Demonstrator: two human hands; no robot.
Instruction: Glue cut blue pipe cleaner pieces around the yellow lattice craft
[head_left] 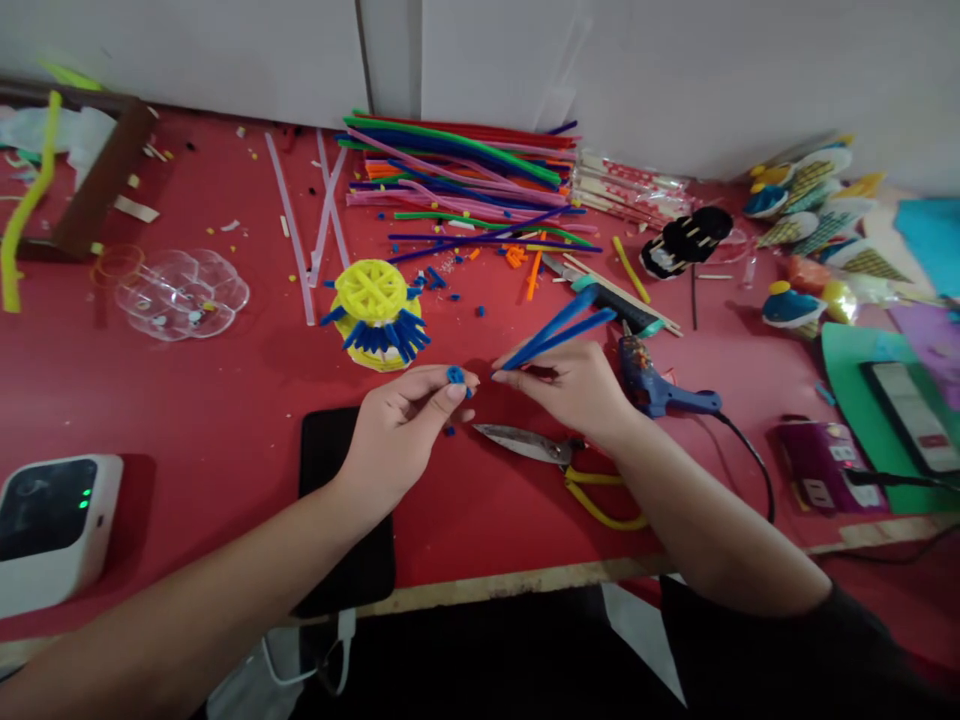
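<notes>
Between the thumb and fingers of my left hand (397, 425) is a small curled piece of blue pipe cleaner (456, 376). My right hand (566, 385) pinches two longer blue pipe cleaners (559, 328), which point up and to the right. The two hands are a short gap apart over the red table (442, 540). Just beyond my left hand stands a yellow wheel-like craft piece (369, 292) with a fringe of short blue strips (386, 338). Below my right hand lie scissors (559, 455) with yellow handles, their blades pointing left.
Colourful pipe cleaners (457, 165) are piled at the back. A utility knife (619, 305) and a blue glue gun (667, 390) with a cord lie right. A black tablet-like slab (341, 545), a clear compartment tray (184, 300) and a white device (56, 530) are left.
</notes>
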